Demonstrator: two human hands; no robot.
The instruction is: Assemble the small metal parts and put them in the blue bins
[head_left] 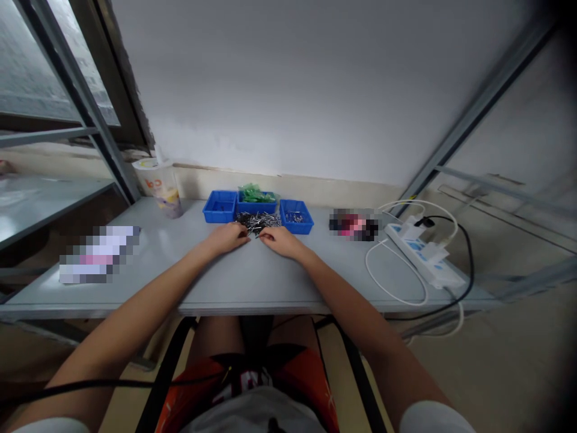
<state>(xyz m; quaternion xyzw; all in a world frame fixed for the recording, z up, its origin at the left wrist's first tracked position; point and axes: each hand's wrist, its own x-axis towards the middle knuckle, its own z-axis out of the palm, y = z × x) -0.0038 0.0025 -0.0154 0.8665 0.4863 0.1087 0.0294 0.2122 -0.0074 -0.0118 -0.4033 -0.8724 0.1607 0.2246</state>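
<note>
A heap of thin black and silver screws (259, 221) lies on the grey table, just in front of several small blue trays. At the heap's near left edge rests my left hand (229, 237), its fingers curled together; what they hold, if anything, is too small to make out. My right hand (281, 241) is at the near right edge, thumb and fingertips pinched on a thin dark piece that looks like a screw. The right blue tray (297, 227) contains some silver pieces. A few dark bits lie in the left blue tray (220, 216). Green plastic (255, 193) fills the middle tray (256, 206).
A plastic drink cup (164, 192) stands at the back left, by a metal post. Blurred-out flat items lie left (101, 255) and right (354, 225). A white power strip (426, 255) with looping cables occupies the right end. A wall backs the table (252, 282).
</note>
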